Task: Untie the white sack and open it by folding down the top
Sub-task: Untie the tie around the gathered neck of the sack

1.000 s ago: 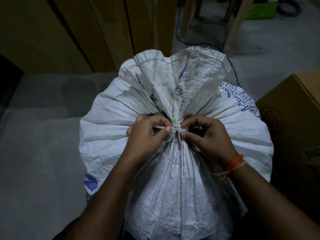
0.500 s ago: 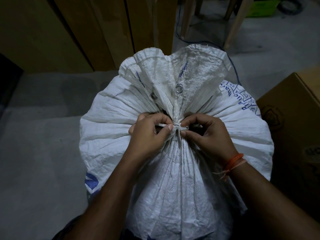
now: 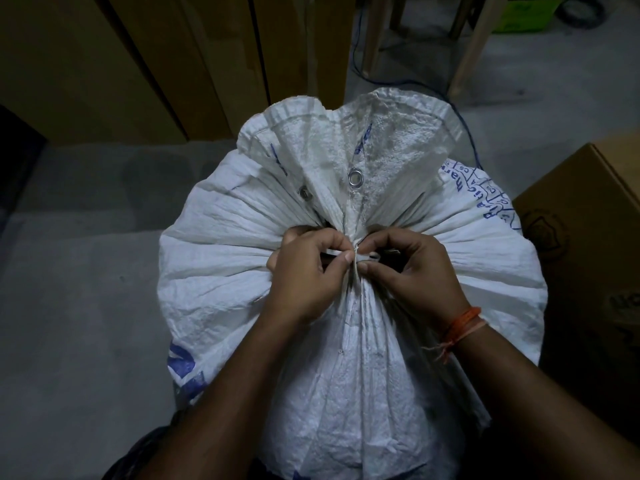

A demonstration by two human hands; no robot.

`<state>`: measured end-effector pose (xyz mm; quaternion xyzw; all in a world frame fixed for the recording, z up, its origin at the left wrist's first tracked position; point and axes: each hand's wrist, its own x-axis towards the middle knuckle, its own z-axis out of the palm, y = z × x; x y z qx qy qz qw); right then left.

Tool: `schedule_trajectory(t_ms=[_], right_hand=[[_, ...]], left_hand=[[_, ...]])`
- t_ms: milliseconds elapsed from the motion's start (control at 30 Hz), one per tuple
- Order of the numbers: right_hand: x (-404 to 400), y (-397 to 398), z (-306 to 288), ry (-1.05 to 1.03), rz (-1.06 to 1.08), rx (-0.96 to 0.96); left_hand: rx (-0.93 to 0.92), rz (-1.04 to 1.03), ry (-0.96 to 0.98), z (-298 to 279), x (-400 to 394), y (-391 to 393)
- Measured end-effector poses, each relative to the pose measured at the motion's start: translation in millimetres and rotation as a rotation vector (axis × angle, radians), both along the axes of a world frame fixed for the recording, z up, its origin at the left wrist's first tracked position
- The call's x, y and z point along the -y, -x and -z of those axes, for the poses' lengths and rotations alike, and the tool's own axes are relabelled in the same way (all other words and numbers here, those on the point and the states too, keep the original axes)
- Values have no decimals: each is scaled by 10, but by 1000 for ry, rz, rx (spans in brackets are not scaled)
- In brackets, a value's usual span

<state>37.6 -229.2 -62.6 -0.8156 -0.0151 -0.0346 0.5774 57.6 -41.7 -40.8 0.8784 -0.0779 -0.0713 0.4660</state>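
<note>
A full white woven sack with blue print stands on the floor in front of me. Its neck is gathered tight and its top fans out above, showing a metal eyelet. A thin white tie binds the neck. My left hand pinches the tie's left strand between thumb and forefinger. My right hand, with an orange thread on its wrist, pinches the strand on the right side of the knot. Both hands meet at the knot, which stays closed.
A brown cardboard box stands close on the right. Wooden panels lean behind the sack at the back left. Wooden furniture legs, a blue cable and a green item lie further back on the grey floor.
The hands stay at the knot with small finger shifts; the view has tilted slightly. The tie remains knotted.
</note>
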Motion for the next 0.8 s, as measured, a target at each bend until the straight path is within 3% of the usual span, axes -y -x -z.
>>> schedule_trajectory(t_ms=[800], right_hand=[[10,-5,-14,-80,5,-56]], left_hand=[[-113,37,39,63,-155,-131]])
